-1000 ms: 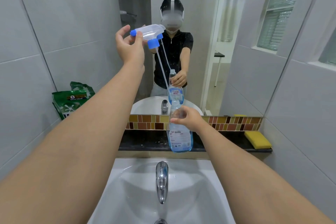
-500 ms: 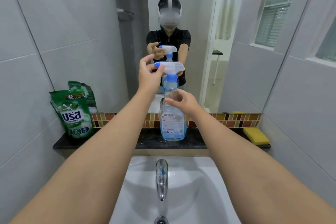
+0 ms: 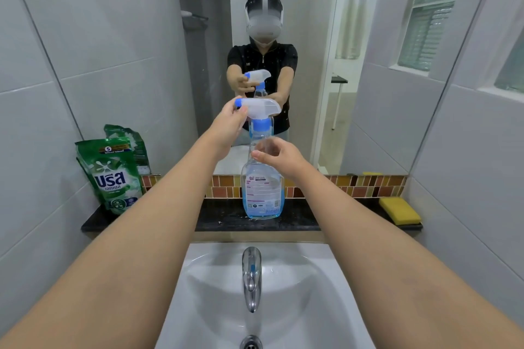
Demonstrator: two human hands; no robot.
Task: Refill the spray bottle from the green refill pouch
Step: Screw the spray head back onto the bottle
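Nearest lay the white sink (image 3: 334, 269) with its chrome tap (image 3: 251, 278). Beyond, mid-counter (image 3: 297, 221), stood the spray bottle (image 3: 262, 193), upright. The right hand (image 3: 279, 157) curled its grip around the bottle's shoulder; the left hand (image 3: 228, 125) pinched the trigger head (image 3: 259, 108) seated on the neck. The green refill pouch (image 3: 113, 176) leaned at the counter's left end, a yellow sponge (image 3: 399, 210) at its right end.

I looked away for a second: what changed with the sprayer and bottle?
The left hand brought the spray head down from high up, its tube going into the spray bottle, and seated it on the neck. The right hand kept holding the bottle; the green refill pouch stayed on the ledge.
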